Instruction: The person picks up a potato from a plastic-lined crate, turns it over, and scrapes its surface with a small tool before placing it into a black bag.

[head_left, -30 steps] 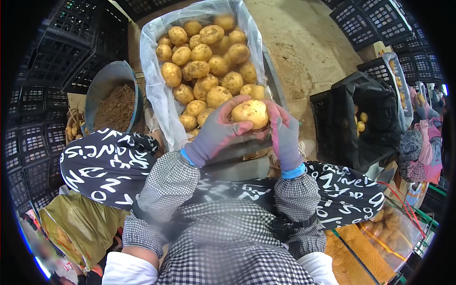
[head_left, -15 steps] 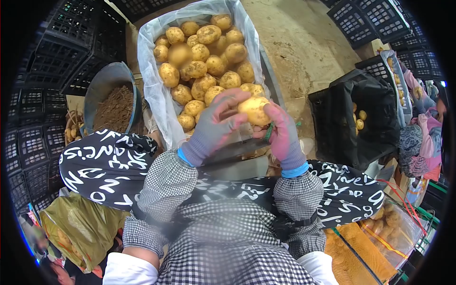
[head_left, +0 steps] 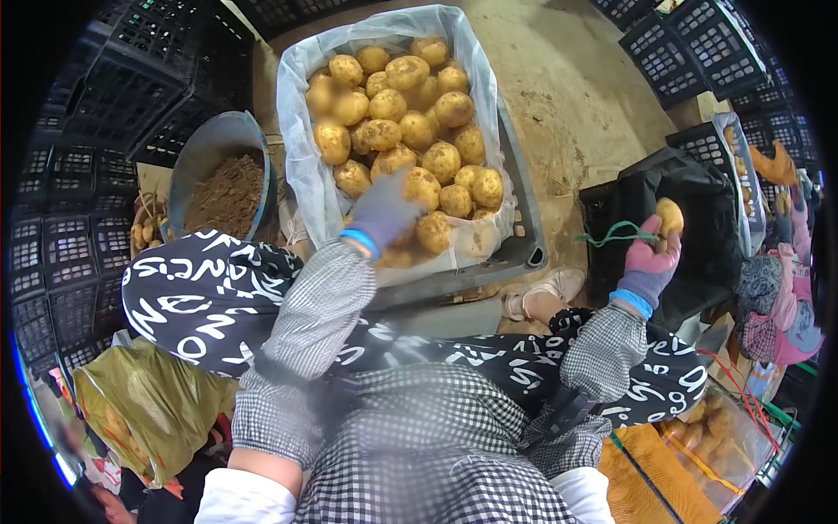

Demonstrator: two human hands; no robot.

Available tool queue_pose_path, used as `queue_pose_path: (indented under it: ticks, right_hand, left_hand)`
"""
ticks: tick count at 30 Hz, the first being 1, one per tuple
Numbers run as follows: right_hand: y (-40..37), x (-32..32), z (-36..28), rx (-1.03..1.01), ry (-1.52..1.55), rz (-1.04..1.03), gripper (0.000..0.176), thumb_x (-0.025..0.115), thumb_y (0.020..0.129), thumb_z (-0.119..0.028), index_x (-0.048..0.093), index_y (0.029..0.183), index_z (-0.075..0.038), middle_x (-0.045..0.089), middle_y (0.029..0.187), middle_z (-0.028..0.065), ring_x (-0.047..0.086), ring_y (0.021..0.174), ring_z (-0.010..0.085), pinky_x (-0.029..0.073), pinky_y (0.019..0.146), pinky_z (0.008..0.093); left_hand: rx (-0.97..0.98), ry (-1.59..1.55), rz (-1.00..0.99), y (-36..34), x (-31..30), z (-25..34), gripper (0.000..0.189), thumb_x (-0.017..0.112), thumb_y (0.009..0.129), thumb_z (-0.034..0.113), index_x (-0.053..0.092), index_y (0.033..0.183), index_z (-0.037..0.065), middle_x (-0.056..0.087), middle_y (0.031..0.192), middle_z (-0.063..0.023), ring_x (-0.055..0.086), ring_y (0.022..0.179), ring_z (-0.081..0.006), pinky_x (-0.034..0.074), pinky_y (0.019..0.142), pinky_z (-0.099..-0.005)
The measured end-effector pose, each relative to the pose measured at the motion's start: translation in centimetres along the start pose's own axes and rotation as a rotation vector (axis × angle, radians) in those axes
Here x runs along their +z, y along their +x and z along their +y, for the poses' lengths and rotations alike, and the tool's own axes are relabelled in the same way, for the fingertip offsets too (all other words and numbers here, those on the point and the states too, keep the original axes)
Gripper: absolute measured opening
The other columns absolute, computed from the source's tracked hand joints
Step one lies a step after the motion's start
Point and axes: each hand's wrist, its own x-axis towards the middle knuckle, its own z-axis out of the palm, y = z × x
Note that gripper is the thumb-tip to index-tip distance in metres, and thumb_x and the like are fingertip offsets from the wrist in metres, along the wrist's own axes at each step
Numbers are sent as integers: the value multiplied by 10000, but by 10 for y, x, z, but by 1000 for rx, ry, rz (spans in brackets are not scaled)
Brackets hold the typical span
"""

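Observation:
My right hand (head_left: 650,262), in a pink and grey glove with a green string at its fingers, holds a potato (head_left: 669,217) over the black-lined container (head_left: 650,188) at the right. My left hand (head_left: 384,210), gloved in grey, reaches down onto the potatoes (head_left: 384,105) in the crate with the white liner (head_left: 301,148). Its fingers are blurred, and whether they grip a potato cannot be told.
A blue bucket of soil (head_left: 223,192) stands left of the lined crate. Black crates (head_left: 131,79) are stacked at the far left. A co-worker (head_left: 786,297) is at the right edge. Bagged potatoes (head_left: 720,428) lie at the lower right.
Both hands were together around one potato over the lined crate. My right hand has moved right with a potato, while my left hand has let go and come down onto the pile.

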Motion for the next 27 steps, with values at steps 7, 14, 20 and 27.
queue_pose_path:
  ticks: [7, 14, 20, 27]
  right_hand:
    - [-50, 78, -87, 514, 672, 77, 258, 538, 975, -121, 538, 1182, 33, 589, 1069, 98, 563, 932, 181, 524, 845, 320]
    - [-112, 112, -104, 457, 349, -319, 328, 573, 951, -118, 550, 1250, 16, 591, 1136, 96, 597, 839, 134, 508, 742, 285]
    - [-145, 133, -127, 192, -3, -847, 562, 709, 862, -104, 485, 1361, 27, 608, 1199, 110, 612, 853, 91, 518, 723, 230]
    - [-158, 138, -139, 423, 144, -999, 715, 803, 784, -112, 456, 1401, -8, 588, 1158, 86, 573, 787, 60, 500, 690, 211]
  left_hand:
    - [-194, -14, -172, 12, 9, 40, 881, 772, 697, 384, 387, 1450, 138, 422, 1330, -300, 528, 1188, -420, 450, 1014, -428]
    - [-208, -376, -103, 13, 12, 21, 892, 854, 653, 299, 374, 1371, 78, 523, 1224, -196, 604, 1087, -311, 503, 954, -358]
    - [58, -1235, -252, -19, -25, 56, 738, 846, 757, 189, 391, 1322, 51, 552, 1158, -97, 601, 1037, -151, 533, 872, -280]
    - [121, -1171, -34, -45, -14, 58, 356, 601, 945, 324, 549, 1203, 84, 586, 1022, -43, 601, 929, -131, 533, 794, -280]
